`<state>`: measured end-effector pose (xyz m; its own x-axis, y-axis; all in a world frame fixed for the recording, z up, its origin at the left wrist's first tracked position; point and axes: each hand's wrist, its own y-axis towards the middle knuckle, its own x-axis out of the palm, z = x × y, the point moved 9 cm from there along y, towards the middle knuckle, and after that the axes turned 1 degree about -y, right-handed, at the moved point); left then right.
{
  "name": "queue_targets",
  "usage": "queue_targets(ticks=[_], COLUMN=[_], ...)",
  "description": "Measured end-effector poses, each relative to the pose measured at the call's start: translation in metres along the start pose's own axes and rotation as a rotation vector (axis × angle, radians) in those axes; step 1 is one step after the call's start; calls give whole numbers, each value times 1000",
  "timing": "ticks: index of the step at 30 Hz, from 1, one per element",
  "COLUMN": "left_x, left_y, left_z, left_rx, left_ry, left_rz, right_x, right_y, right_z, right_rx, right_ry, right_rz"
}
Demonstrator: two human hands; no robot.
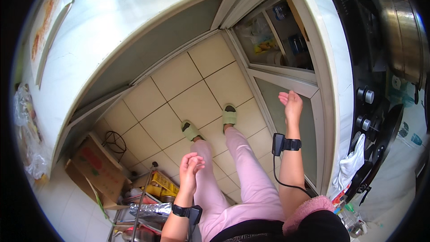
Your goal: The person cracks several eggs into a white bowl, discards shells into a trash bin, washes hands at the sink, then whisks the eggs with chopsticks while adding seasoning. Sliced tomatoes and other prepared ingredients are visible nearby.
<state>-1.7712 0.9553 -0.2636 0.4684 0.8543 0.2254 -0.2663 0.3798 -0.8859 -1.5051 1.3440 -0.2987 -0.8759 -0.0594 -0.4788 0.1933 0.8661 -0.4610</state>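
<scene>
Both hands hang in the air in front of my body. My left hand [190,169] is above my pink trousers, its fingers loosely curled and apart, with nothing in it. Farther forward and to the right, my right hand [291,102] is in front of the cabinet door [285,90]; it too is empty, the fingers bent and partly hidden behind one another. Each wrist bears a black strap with a small device, and a cable runs from the right one. Below are green slippers [229,115] on the tiled floor [188,97].
A pale countertop [111,10] curves around the front. On the right are a black gas stove [359,50], a large metal pot [399,37], a black pan [386,141] and a white cloth [350,166]. At lower left stand a cardboard box [97,168] and a metal rack [142,195] holding packages.
</scene>
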Motion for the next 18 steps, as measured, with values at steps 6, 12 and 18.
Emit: queue_targets(ticks=[6, 12, 18], left_x=[-1, 4, 23], left_y=[-26, -40, -55], left_z=[9, 4, 13], left_rx=[0, -11, 35], left_ry=[-76, -96, -133], left_rz=[24, 62, 82], right_x=[14, 60, 152], right_y=[5, 25, 76], right_z=[-13, -51, -112], right_rx=[4, -75, -131], right_ry=[14, 42, -84], right_rz=[47, -63, -295])
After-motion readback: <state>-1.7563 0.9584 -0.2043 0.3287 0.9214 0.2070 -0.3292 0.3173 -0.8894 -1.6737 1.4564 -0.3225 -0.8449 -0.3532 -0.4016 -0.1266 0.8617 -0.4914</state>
